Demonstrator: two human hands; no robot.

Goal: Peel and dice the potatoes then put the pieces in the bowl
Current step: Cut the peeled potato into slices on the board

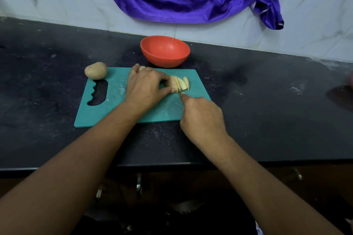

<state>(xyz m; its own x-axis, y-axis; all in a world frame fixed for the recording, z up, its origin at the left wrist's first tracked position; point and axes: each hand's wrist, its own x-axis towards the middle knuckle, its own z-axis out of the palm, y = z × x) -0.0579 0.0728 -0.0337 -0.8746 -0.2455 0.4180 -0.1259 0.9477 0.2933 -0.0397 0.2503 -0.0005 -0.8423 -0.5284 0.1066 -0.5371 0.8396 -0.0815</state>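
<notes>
Two arms reach over the board (pixel 114 112): left hand (pixel 143 87) pinches the peeled potato (pixel 174 84), right hand (pixel 202 116) grips a knife (pixel 180 90).

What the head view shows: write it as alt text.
A person's left hand steadies a peeled potato, partly sliced, on a teal cutting board while the right hand grips a mostly hidden knife at the slices. A red bowl stands behind the board, no pieces visible inside; an unpeeled potato lies on the dark counter by the board's far left corner.
</notes>
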